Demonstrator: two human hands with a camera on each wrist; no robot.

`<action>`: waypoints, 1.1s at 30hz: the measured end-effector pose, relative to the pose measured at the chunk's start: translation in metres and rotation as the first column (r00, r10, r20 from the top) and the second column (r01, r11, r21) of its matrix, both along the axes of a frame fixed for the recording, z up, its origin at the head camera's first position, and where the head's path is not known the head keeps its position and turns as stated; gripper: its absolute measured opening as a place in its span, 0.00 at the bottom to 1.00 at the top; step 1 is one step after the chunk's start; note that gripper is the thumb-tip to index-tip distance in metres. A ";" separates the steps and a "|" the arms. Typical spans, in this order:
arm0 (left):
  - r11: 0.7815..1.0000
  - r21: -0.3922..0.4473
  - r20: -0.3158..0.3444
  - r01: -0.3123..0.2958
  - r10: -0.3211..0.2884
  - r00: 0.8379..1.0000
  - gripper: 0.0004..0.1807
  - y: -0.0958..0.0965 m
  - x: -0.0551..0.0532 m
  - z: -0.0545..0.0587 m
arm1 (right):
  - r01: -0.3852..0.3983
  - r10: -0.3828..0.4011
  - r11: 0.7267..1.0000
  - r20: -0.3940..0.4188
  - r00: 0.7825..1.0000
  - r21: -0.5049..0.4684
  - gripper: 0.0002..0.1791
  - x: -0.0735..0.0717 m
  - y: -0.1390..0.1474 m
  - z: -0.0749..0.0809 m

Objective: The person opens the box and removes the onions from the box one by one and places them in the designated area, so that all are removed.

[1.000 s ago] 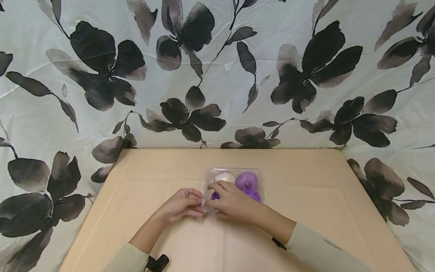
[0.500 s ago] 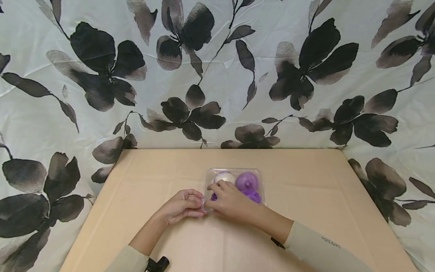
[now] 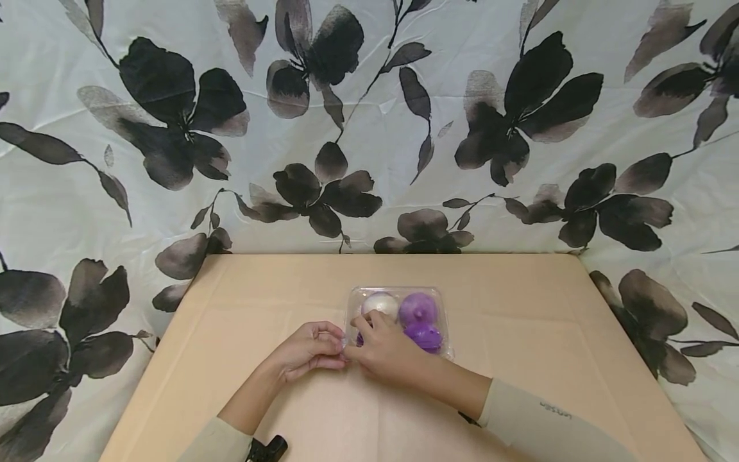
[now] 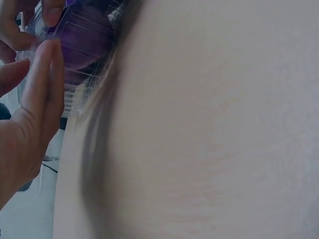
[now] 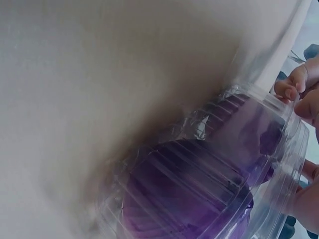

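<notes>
A clear plastic clamshell box (image 3: 398, 288) lies on the table with rounded things inside. In it are a pearly white ball (image 3: 381, 301), a purple ball (image 3: 418, 309) with a small nub, and a shinier purple thing (image 3: 424, 336) at the front right. My right hand partly covers another purple piece. At the box's front left corner, my left hand (image 3: 308, 350) pinches the edge between thumb and fingers. My right hand (image 3: 389, 350) reaches over the front left part, its fingertips curled on the same corner. Ribbed clear walls (image 5: 174, 164) show in the right wrist view.
The box stands on a light tan tabletop (image 3: 491, 308). White cloth (image 3: 404, 160) with dark flowers hangs behind the table and shows along both sides. A black wrist device (image 3: 267, 448) is on the left forearm.
My right hand has shifted slightly left, so more of the front right purple thing shows. My left hand stays at the corner. The head view has drifted a little.
</notes>
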State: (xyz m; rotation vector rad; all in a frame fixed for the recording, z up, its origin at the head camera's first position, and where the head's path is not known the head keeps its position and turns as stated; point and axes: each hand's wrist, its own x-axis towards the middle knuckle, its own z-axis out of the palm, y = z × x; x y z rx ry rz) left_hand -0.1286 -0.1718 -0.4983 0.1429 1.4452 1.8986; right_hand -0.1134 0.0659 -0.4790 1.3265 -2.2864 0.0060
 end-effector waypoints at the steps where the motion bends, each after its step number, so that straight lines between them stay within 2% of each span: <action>1: 1.000 0.003 -0.004 0.001 -0.001 1.000 0.14 0.000 0.000 -0.001 | 0.001 -0.001 1.000 -0.003 1.000 0.002 0.11 0.000 0.000 0.000; 9: 0.999 0.041 -0.007 -0.005 0.005 1.000 0.14 0.002 0.000 -0.006 | -0.016 0.016 1.000 -0.007 1.000 0.000 0.12 -0.003 0.002 -0.004; 15: 0.999 0.029 0.003 -0.040 0.040 0.999 0.16 0.006 -0.001 -0.008 | -0.023 0.023 1.000 -0.014 1.000 0.008 0.12 -0.006 0.003 -0.007; 21: 0.998 0.035 0.008 -0.050 0.050 0.999 0.17 0.008 -0.002 -0.010 | -0.036 0.036 0.999 -0.015 0.999 -0.005 0.10 -0.009 0.006 -0.009; 26: 0.997 0.046 0.007 -0.062 0.062 0.998 0.16 0.011 -0.005 -0.012 | -0.030 0.030 1.000 0.000 1.000 0.009 0.10 -0.014 0.009 -0.010; 33: 0.994 0.062 0.011 -0.085 0.084 0.996 0.17 0.015 -0.010 -0.014 | -0.049 0.049 0.999 -0.033 0.998 -0.015 0.11 -0.023 0.012 -0.013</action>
